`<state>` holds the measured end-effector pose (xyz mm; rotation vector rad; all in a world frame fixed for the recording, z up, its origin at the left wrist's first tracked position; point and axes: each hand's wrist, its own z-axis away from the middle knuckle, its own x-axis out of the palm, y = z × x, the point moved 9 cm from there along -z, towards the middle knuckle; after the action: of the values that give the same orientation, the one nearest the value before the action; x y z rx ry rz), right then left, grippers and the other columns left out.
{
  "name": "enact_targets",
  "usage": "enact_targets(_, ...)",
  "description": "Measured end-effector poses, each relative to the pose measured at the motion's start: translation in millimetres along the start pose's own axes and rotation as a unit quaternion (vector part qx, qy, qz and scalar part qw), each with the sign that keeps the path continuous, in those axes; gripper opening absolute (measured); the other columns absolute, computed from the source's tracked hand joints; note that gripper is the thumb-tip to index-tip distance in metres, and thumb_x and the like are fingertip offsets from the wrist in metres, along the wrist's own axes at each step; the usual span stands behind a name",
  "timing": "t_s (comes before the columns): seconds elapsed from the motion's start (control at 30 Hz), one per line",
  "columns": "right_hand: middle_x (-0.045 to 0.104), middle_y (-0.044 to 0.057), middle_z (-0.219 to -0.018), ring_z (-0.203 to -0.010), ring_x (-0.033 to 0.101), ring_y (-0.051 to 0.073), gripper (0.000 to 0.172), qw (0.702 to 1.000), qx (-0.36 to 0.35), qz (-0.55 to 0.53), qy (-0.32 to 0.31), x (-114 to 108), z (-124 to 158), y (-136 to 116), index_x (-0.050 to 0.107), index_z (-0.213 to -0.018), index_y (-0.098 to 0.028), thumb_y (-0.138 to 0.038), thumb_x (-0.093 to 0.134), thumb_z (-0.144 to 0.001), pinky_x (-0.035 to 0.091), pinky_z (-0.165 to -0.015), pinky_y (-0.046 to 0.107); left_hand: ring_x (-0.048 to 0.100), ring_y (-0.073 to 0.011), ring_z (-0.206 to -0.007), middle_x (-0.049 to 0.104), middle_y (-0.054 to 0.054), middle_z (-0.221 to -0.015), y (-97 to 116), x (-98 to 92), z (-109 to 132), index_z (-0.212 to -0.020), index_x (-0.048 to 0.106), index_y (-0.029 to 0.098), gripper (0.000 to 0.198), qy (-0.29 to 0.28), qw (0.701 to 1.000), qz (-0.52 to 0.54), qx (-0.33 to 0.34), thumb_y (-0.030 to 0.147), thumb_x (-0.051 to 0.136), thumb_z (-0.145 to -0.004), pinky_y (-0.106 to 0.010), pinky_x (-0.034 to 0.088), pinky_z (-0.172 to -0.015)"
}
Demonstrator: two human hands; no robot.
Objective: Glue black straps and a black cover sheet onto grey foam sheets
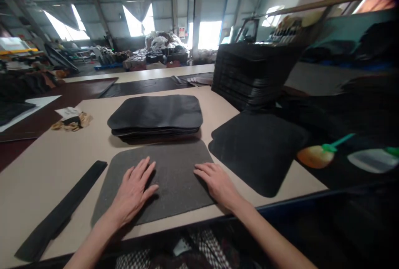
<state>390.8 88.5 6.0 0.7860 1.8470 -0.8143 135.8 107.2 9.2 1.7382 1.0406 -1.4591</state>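
A dark grey sheet with rounded corners [177,182] lies flat near the front edge of the table. My left hand [134,190] rests on its left part, fingers spread, holding nothing. Over the sheet's right edge lies my right hand [218,182], fingers stretched out and nothing gripped. Just behind the sheet is a neat stack of black rounded pieces [156,113]. More black pieces [255,148] lie overlapping to the right of my right hand. A long narrow black strip [64,211] lies left of my left hand.
A tall black stack [249,74] stands at the back right. Two bottles, one orange with a green nozzle [314,157] and one clear [372,161], lie at the right. Crumpled scraps [73,121] sit at the left on the beige table [124,242].
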Motion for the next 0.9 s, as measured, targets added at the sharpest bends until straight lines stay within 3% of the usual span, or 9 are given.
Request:
enact_targets(0.17, 0.058, 0.009, -0.139, -0.117, 0.051, 0.027, 0.05, 1.0, 0.011, -0.013, -0.007, -4.8, 6.3, -3.0, 0.061, -0.129, -0.018, 0.004, 0.043, -0.087, 0.047, -0.098, 0.046, 0.028, -0.0279, -0.151, 0.024, -0.007, -0.165, -6.7, 30.4, -14.3, -0.158, 0.026, 0.03, 0.066, -0.033, 0.999, -0.032, 0.011, 0.059, 0.036, -0.1, -0.053, 0.025, -0.119)
enact_targets(0.4, 0.065, 0.01, -0.118, -0.102, 0.055, 0.025, 0.037, 0.996, 0.063, -0.042, -0.043, -24.4, 19.6, -18.7, 0.062, -0.12, -0.016, 0.0, 0.05, -0.088, 0.05, -0.09, 0.041, 0.026, -0.0264, -0.152, 0.018, -0.004, -0.167, 9.9, 29.5, 15.6, -0.16, 0.015, 0.032, 0.072, -0.017, 0.996, -0.065, 0.053, 0.061, 0.039, -0.099, -0.05, 0.025, -0.119)
enact_targets(0.5, 0.062, 0.013, -0.123, -0.109, 0.054, 0.027, 0.037, 0.997, 0.071, -0.033, -0.017, -24.0, -5.2, -37.1, 0.06, -0.121, -0.013, -0.002, 0.051, -0.087, 0.048, -0.094, 0.042, 0.026, -0.0266, -0.152, 0.02, -0.005, -0.166, 12.9, 29.2, 18.7, -0.161, 0.015, 0.032, 0.073, -0.005, 0.996, -0.067, 0.056, 0.06, 0.041, -0.098, -0.05, 0.025, -0.119)
enact_targets(0.67, 0.045, 0.011, -0.15, -0.137, 0.036, 0.034, 0.036, 0.999, -0.042, -0.026, 0.007, 12.6, -67.2, -85.1, 0.053, -0.133, -0.018, -0.02, 0.051, -0.097, 0.039, -0.106, 0.051, 0.027, -0.0266, -0.151, 0.023, -0.005, -0.165, 11.4, 32.9, 18.4, -0.16, 0.021, 0.031, 0.07, 0.003, 0.996, -0.073, 0.059, 0.059, 0.04, -0.099, -0.051, 0.025, -0.12)
enact_targets(0.77, 0.053, 0.01, -0.142, -0.135, 0.04, 0.033, 0.031, 1.0, -0.024, -0.011, 0.003, 29.3, -80.2, -73.7, 0.057, -0.127, -0.022, -0.038, 0.053, -0.101, 0.039, -0.104, 0.052, 0.027, -0.0258, -0.152, 0.022, -0.004, -0.166, 11.0, 33.0, 18.8, -0.159, 0.024, 0.031, 0.068, 0.004, 0.996, -0.074, 0.058, 0.058, 0.04, -0.099, -0.051, 0.025, -0.12)
enact_targets(0.9, 0.06, 0.01, -0.132, -0.126, 0.05, 0.028, 0.026, 0.997, 0.076, 0.029, 0.014, 19.6, -59.3, -17.5, 0.061, -0.121, -0.02, -0.034, 0.056, -0.1, 0.041, -0.102, 0.045, 0.028, -0.0267, -0.151, 0.023, -0.004, -0.165, 10.6, 31.0, 17.9, -0.159, 0.024, 0.032, 0.068, 0.005, 0.997, -0.061, 0.047, 0.059, 0.04, -0.098, -0.052, 0.025, -0.119)
